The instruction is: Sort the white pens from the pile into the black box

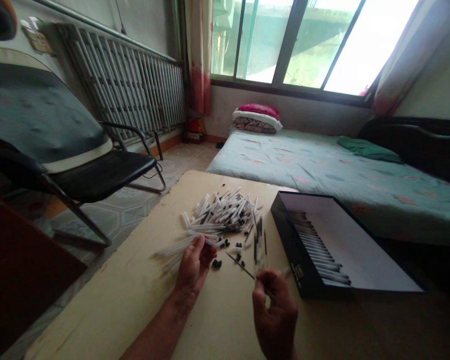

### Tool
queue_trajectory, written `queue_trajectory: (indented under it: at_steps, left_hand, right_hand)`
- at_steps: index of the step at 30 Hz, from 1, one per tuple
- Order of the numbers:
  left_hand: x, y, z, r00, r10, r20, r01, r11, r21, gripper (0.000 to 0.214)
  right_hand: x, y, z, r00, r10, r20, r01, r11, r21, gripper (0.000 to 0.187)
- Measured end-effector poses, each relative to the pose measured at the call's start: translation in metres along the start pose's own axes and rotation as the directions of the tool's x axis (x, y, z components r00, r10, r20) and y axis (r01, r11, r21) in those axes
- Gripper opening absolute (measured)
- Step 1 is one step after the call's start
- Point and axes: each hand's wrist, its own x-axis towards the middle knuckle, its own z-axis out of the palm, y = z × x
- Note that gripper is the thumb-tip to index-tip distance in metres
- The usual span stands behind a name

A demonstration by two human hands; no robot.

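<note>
A heap of clear pen barrels [221, 212] with black caps and tips lies on the pale wooden table [142, 300]. My left hand [194, 265] rests at the near edge of the heap, its fingers pinched on one clear barrel. My right hand [275, 312] hovers nearer me, fingers curled together around a thin black pen refill [240, 263] that points toward the left hand. Small black caps [216, 263] lie loose between the hands.
A black box [303, 272] with a white inside stands open to the right, a row of finished pens [318, 250] along its left wall. A black chair [78, 170] stands left of the table. A bed [322, 170] lies beyond.
</note>
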Motion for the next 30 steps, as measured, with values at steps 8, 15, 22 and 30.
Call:
queue_trajectory:
  at_steps: [8, 15, 22, 30]
  left_hand:
    - [-0.003, -0.004, 0.002, 0.998, 0.005, 0.061, -0.008, 0.999, 0.048, 0.023]
    - [-0.007, -0.001, 0.005, 0.991, 0.015, 0.137, -0.023, 0.998, 0.055, 0.024]
    - [-0.014, -0.007, 0.008, 0.941, -0.095, 0.325, 0.074, 0.994, 0.075, 0.017]
    - [-0.008, -0.006, 0.003, 0.971, -0.198, 0.134, 0.22, 0.959, -0.18, 0.013]
  right_hand:
    - [0.005, -0.001, 0.007, 0.999, -0.004, 0.04, 0.003, 1.0, 0.005, 0.008]
    - [0.008, 0.001, 0.007, 0.997, 0.071, 0.039, -0.074, 0.994, 0.078, 0.007]
    - [0.009, 0.004, 0.02, 0.974, 0.189, 0.129, -0.205, 0.97, 0.128, 0.01]
    - [0.036, 0.028, 0.027, 0.945, 0.242, 0.221, -0.265, 0.961, 0.079, 0.026]
